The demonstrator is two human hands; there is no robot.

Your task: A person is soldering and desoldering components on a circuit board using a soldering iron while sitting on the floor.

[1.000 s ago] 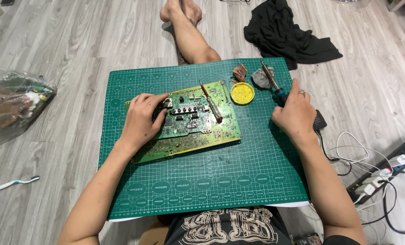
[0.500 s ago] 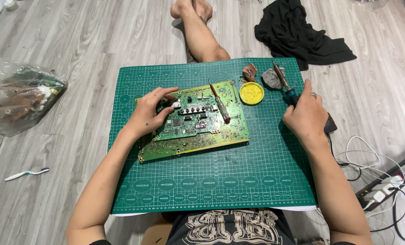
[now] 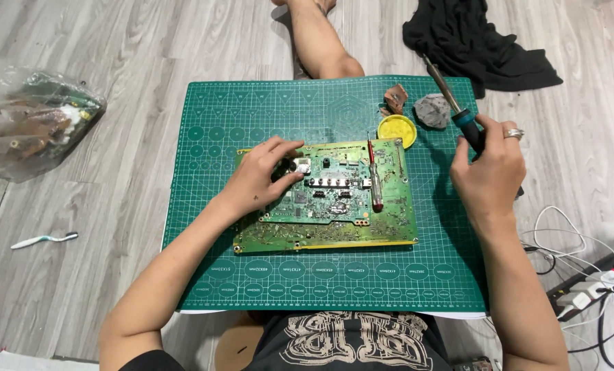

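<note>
Our right hand [image 3: 489, 172] grips the soldering iron [image 3: 455, 103] at upper right; our left hand [image 3: 259, 175], fingers spread, steadies the circuit board [image 3: 334, 206]. The hot tip could scorch the cutting mat [image 3: 252, 110].

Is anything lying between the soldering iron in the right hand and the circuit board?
Only open green mat lies between the soldering iron in the right hand and the circuit board. A red-handled screwdriver rests on the board's right part.

Black cloth [image 3: 482, 41], toothbrush [image 3: 44, 240], and a plastic bag [image 3: 32, 127] of what may be scrap boards.
</note>
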